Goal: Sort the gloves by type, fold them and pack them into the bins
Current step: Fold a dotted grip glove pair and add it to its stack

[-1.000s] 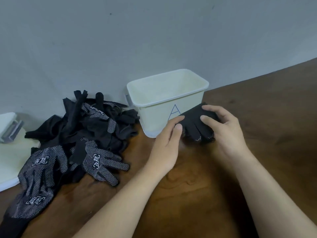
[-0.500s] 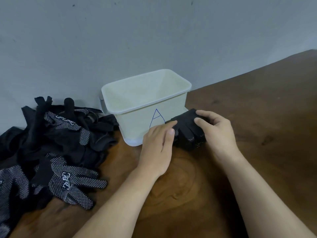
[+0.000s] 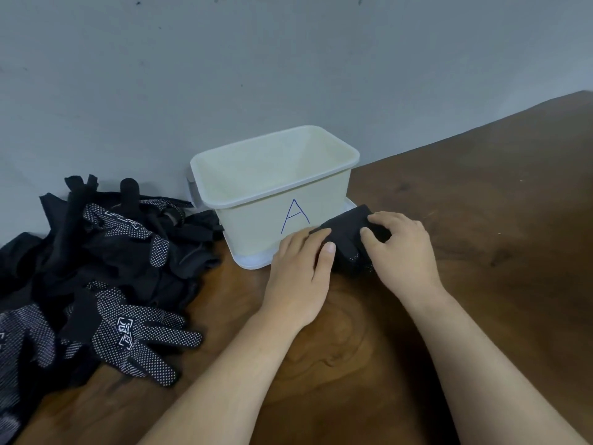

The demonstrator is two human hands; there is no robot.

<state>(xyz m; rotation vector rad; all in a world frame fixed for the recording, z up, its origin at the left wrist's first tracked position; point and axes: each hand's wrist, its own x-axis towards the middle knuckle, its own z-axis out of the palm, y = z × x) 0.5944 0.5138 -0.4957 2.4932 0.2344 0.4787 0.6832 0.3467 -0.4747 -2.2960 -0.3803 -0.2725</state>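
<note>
- Leaving the pile (image 3: pixel 96 268) at far left alone: black gloves, some dotted, some plain, heaped loose, unsorted and unfolded.
- Working just in front of the bin (image 3: pixel 256 226), marked A and open-topped, with no glove visible inside from this angle.
- Pressing with the left hand (image 3: pixel 298 277): fingers fairly straight and laid flat on the left edge of the glove (image 3: pixel 348 229), thumb against its near side, not curled round it.
- Keeping that glove low on the table (image 3: pixel 481 252), bunched into a short folded packet, right beside the bin's front; touching it or not, hard to tell.
- Gripping with the right hand (image 3: pixel 401 252): fingers curled over the packet's top and right side, thumb tucked against it.
- Looks like the folding step, close to done for this one glove; packing not yet begun, most of the task ahead.
- Calls next for a firm pinch to keep the fold shut, a lift over the rim, and a release into A without letting the packet spring open.
</note>
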